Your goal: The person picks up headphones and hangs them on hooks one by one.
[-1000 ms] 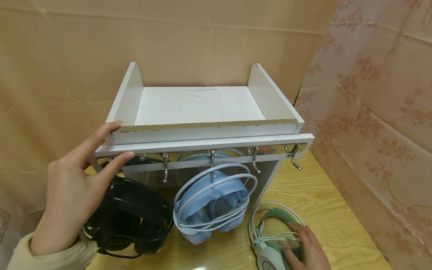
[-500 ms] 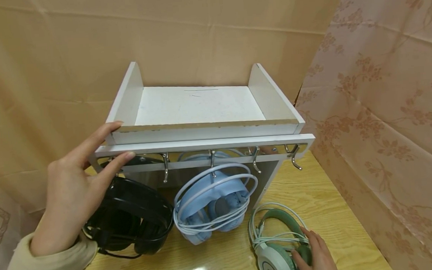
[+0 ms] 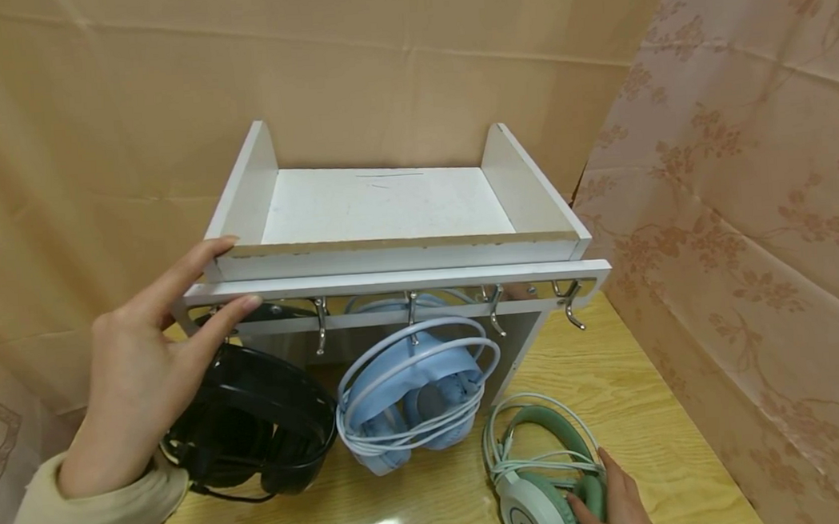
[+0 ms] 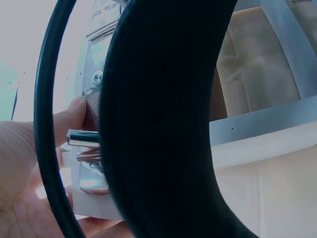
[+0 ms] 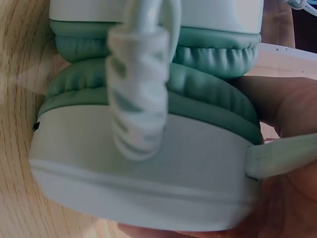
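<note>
At the left end of the white shelf (image 3: 397, 257), my left hand (image 3: 141, 367) pinches the front rail, thumb in front below and index finger on top. Black headphones (image 3: 256, 420) with a thin microphone boom hang just under that hand; their dark band (image 4: 163, 119) fills the left wrist view. Light-blue headphones (image 3: 413, 391), wound with their cable, hang from a middle hook (image 3: 412, 314). Green and white headphones (image 3: 537, 479) lie on the table at lower right. My right hand (image 3: 614, 502) grips their right ear cup (image 5: 143, 158), fingers around its outer side, palm partly hidden.
Bare metal hooks (image 3: 496, 312) stick out from the rail's right half. The wooden table (image 3: 661, 439) runs up to a floral cloth (image 3: 765, 257) on the right. A beige curtain (image 3: 408, 70) hangs behind the shelf.
My right hand has moved slightly right and closed around the green headphones' ear cup. The ear cup has shifted a little with it. The left hand and shelf stay put.
</note>
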Demonstrator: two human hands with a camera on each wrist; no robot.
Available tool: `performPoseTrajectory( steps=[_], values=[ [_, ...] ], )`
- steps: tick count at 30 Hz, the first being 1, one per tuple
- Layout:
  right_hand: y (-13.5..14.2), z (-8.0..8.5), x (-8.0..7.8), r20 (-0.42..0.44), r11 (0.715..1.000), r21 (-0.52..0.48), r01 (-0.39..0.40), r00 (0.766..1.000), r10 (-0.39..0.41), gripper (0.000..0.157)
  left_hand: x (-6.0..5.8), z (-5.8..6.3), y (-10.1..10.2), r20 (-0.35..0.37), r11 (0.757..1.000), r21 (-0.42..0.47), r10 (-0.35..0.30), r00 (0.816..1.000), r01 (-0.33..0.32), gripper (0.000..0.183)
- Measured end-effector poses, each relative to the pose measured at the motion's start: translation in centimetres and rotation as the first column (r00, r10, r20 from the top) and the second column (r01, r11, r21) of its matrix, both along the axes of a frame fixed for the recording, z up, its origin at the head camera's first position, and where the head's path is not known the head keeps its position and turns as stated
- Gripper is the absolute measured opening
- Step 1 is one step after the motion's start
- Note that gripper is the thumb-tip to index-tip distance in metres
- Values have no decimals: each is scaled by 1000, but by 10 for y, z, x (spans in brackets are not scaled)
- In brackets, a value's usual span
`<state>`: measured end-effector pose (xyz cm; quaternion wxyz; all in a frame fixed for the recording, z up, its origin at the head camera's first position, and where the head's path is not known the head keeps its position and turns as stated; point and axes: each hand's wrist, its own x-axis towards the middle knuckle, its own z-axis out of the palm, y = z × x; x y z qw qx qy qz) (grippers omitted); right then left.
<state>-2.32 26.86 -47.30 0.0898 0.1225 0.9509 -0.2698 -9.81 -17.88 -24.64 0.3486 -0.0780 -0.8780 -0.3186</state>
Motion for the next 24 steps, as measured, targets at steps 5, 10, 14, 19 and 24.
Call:
performPoseTrajectory(
  steps=[5, 10, 14, 19, 24],
  values=[
    [2, -2, -3, 44, 999, -34, 26, 999, -25, 93, 0, 0, 0, 2, 1000, -2, -2, 1000, 2, 61],
    [3, -3, -6, 92, 998, -47, 43, 995, -38, 96, 0, 0, 0, -1, 1000, -2, -4, 1000, 4, 61],
    [4, -4, -6, 110, 997, -63, 45, 993, -38, 95, 0, 0, 0, -1, 1000, -2, -4, 1000, 4, 61],
    [6, -5, -5, 111, 998, -45, 51, 993, -45, 93, 0, 1, 0, 4, 1000, -1, -3, 1000, 3, 60],
    [9, -7, -6, 154, 996, -32, 80, 985, -75, 98, 0, 1, 0, 7, 1000, 4, -6, 1000, 6, 60]
  ],
)
